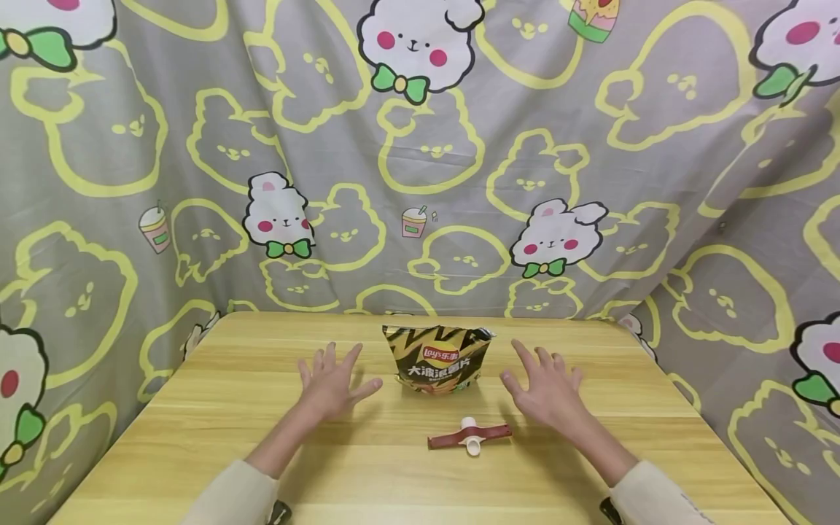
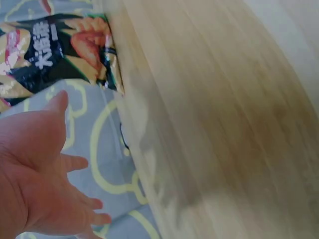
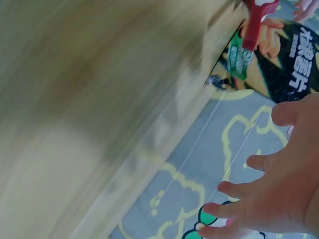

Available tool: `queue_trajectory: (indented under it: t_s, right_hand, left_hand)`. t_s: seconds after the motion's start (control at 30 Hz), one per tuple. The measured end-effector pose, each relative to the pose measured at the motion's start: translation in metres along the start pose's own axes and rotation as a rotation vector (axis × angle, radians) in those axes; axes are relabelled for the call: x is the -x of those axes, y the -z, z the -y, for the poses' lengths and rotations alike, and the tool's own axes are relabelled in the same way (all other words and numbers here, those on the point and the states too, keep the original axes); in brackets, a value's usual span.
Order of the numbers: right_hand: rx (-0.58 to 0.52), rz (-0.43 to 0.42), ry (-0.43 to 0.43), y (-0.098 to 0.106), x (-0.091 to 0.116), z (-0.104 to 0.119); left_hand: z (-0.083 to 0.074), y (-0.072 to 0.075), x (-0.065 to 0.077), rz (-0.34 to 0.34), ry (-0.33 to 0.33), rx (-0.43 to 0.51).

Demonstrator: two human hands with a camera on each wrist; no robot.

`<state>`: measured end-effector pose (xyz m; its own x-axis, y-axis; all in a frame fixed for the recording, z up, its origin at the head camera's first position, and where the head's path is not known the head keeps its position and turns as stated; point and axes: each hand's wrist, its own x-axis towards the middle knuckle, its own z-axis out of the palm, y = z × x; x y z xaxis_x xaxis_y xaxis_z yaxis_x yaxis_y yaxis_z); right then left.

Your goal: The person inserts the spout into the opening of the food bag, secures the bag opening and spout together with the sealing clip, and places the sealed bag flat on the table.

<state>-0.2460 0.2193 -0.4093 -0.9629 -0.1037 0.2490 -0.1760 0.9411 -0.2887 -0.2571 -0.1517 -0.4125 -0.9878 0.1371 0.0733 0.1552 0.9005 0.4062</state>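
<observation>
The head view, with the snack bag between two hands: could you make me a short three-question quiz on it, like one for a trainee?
1. Fill in the blank: The Lay's bag stands on the table between the left hand and the ____.

2. Multiple choice: Which thing lies on the table lower in the head view than the bag?
A) a pair of scissors
B) a red-and-white clip-like tool
C) a spoon

3. True or false: The left hand is gripping the bag.

Key:
1. right hand
2. B
3. False; the left hand is beside the bag, with a gap between them.
</observation>
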Motion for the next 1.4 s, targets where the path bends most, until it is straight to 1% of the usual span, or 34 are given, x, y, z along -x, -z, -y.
queue_trajectory:
  t_s: [0.1,0.23,0.4,0.53,0.63,0.8,0.9,1.0,1.13,1.27,1.4]
  right_hand:
    - [-0.048,0.075,0.007,-0.001,0.003,0.008]
    - [-0.131,0.194,0.004,-0.003,0.006,0.017]
    - [-0.231,0.282,0.013,-0.002,0.007,0.025]
    - [-0.305,0.363,0.027,-0.001,0.008,0.030]
    - [-0.334,0.418,0.051,0.001,0.009,0.031]
    - [-0.390,0.502,0.129,0.002,0.008,0.030]
    - [-0.423,0.554,0.141,0.003,0.006,0.028]
    - [-0.444,0.597,0.135,0.003,0.004,0.027]
    - [-0.468,0.635,0.129,0.003,0.002,0.025]
    - [-0.513,0.666,0.106,0.002,0.001,0.023]
    - [-0.605,0.714,0.070,-0.002,0.002,0.023]
  left_hand:
    - [-0.008,-0.001,0.004,0.031,-0.016,0.019]
    - [-0.020,-0.002,0.010,0.094,-0.032,0.044]
    - [-0.034,-0.006,0.017,0.159,-0.070,0.063]
    - [-0.044,-0.008,0.020,0.198,-0.123,0.066]
    - [-0.051,-0.011,0.021,0.212,-0.172,0.081]
    - [-0.060,-0.015,0.019,0.218,-0.261,0.148]
    - [-0.064,-0.020,0.017,0.241,-0.292,0.201]
    - [-0.068,-0.025,0.015,0.276,-0.299,0.270]
    - [-0.074,-0.031,0.013,0.312,-0.286,0.344]
    - [-0.079,-0.036,0.013,0.350,-0.241,0.433]
    - [-0.083,-0.040,0.015,0.393,-0.186,0.542]
